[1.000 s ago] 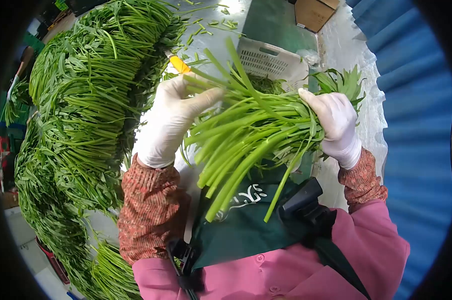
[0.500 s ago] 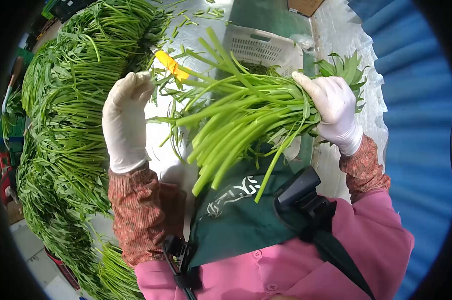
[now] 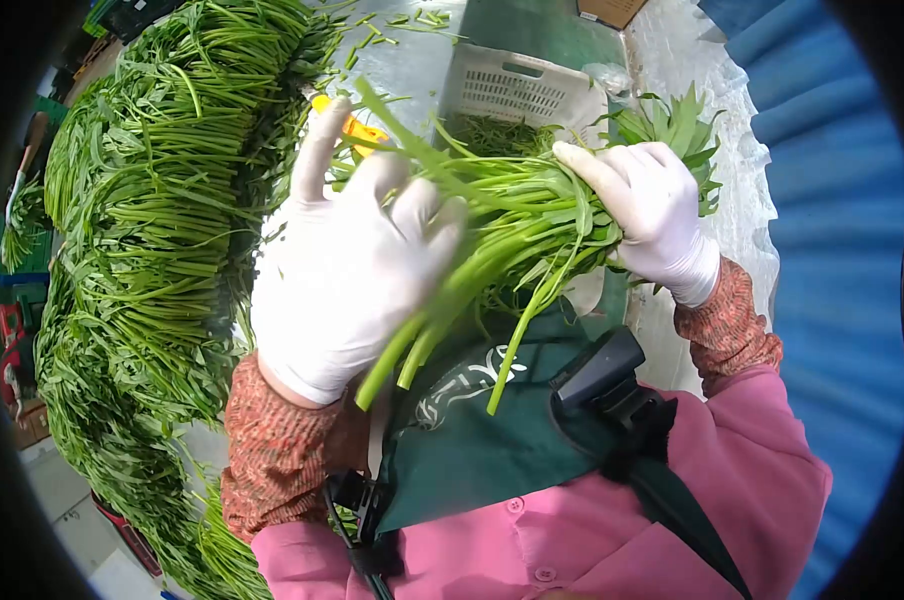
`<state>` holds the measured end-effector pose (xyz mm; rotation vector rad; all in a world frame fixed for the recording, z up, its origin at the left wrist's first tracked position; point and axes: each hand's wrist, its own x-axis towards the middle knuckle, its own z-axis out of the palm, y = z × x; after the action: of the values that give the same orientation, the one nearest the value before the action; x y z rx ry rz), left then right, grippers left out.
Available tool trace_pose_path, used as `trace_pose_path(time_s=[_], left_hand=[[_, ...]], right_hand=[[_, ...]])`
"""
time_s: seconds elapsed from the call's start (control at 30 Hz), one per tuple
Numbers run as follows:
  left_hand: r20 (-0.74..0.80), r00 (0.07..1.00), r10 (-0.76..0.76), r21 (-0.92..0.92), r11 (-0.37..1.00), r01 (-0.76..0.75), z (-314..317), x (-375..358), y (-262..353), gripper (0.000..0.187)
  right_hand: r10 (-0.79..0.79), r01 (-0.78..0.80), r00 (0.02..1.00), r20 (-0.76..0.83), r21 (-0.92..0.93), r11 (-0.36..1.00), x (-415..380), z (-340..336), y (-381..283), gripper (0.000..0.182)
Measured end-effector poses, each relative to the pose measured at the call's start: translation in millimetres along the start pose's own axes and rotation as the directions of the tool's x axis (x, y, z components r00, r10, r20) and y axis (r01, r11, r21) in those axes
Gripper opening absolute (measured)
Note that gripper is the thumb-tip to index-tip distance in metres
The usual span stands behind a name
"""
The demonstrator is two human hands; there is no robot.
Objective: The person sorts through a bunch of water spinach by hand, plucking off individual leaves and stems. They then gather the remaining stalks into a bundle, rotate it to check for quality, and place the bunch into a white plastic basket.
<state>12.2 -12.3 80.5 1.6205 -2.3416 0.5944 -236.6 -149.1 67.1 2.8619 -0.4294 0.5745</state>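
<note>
A bunch of long green stalks with leaves (image 3: 517,225) is held across my chest, cut ends pointing down left. My right hand (image 3: 648,214), in a white glove, grips the bunch near its leafy end. My left hand (image 3: 357,262), also gloved, lies over the stem end with its fingers curled around the stalks and the index finger raised. A yellow-orange object (image 3: 357,128) shows just behind my left hand; whether the hand holds it is unclear.
A large heap of the same green stalks (image 3: 162,230) fills the left side. A white slotted plastic basket (image 3: 517,90) with greens stands behind the bunch. A cardboard box (image 3: 612,10) sits at the top. A blue wall (image 3: 832,200) is on the right.
My left hand, lifted off and open to the left half a second ago, has come back onto the stem end of the bunch. The right hand has kept its grip.
</note>
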Motion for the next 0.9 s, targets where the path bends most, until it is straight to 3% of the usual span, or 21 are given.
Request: trace_pose_path(time_s=[0.07,0.1,0.2,0.27,0.37,0.47,0.53,0.6,0.63,0.73,0.77,0.9], left_hand=[[-0.055,0.998,0.025,-0.069,0.997,-0.029,5,0,5,0.027],[0.021,0.999,0.048,-0.057,0.997,-0.047,3,-2,6,0.029],[-0.084,0.996,0.012,-0.078,0.997,-0.019,10,-4,8,0.026],[-0.236,0.971,-0.045,0.020,0.999,0.051,26,-9,0,0.027],[-0.205,0.955,-0.213,0.084,0.969,0.234,14,-20,-27,0.017],[-0.186,0.926,-0.327,0.168,0.918,0.358,13,-43,-60,0.015],[-0.090,0.899,-0.429,0.162,0.884,0.438,14,-57,-70,0.026],[-0.093,0.879,-0.467,0.069,0.878,0.474,16,-61,-68,0.040],[-0.047,0.872,-0.486,-0.007,0.874,0.487,16,-62,-68,0.046],[0.019,0.870,-0.492,-0.031,0.870,0.492,22,-62,-61,0.044],[0.022,0.871,-0.491,-0.061,0.869,0.491,24,-62,-59,0.043],[0.031,0.871,-0.491,-0.236,0.843,0.484,28,-55,-50,0.012]], right_hand=[[-0.009,0.009,1.000,0.020,-0.006,1.000,-1,-1,0,0.067],[-0.006,0.006,0.999,0.033,-0.005,1.000,-1,-1,-1,0.067],[-0.013,0.013,1.000,0.022,-0.010,1.000,-1,1,-2,0.066],[-0.011,0.012,1.000,0.016,-0.006,1.000,-2,2,-1,0.066],[0.116,-0.122,0.987,0.114,0.049,0.991,-4,-2,6,0.061],[0.272,-0.273,0.962,0.034,0.195,0.942,-12,13,21,0.055],[0.401,-0.433,0.901,0.162,0.295,0.852,-18,20,35,0.053],[0.485,-0.567,0.823,0.296,0.384,0.729,-25,28,50,0.049],[0.492,-0.557,0.824,0.282,0.565,0.609,-26,37,55,0.043],[0.435,-0.555,0.808,0.397,0.760,0.338,-33,43,64,0.040],[0.452,-0.629,0.735,0.504,0.756,0.180,-35,39,64,0.039],[0.458,-0.616,0.702,0.546,0.788,0.004,-45,41,70,0.037]])
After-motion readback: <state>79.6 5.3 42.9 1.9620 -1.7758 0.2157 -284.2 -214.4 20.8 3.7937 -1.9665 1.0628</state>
